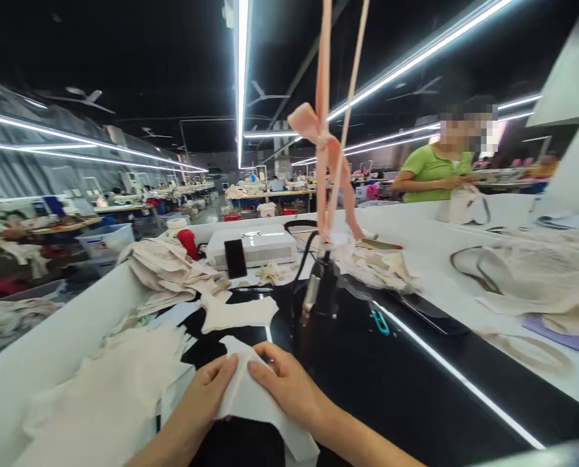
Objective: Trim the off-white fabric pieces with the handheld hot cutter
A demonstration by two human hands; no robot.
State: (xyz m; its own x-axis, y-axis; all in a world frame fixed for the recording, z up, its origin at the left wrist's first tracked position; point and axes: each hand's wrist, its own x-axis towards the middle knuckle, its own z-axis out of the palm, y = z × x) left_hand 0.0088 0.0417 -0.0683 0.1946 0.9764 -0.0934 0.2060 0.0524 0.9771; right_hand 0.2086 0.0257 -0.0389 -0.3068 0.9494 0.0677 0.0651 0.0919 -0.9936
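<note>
My left hand (202, 399) and my right hand (287, 386) both press on one white fabric piece (253, 399) that lies on the glossy black work surface (391, 383) close to me. Fingertips of both hands meet near the piece's upper edge. Just beyond my right hand stands a dark hand tool (319, 295) with a black cord, upright on the surface. A cream cut piece (238, 312) lies flat a little farther off. Pink ribbon strips (326, 139) hang from above, tied in a knot.
Stacks of cream fabric pieces (165, 266) and loose cut pieces (109, 383) fill the left side. A white box (253, 245) with a black phone (235, 258) leaning on it sits behind. More cream fabric (537, 272) lies right. A person in a green shirt (433, 168) works across the table.
</note>
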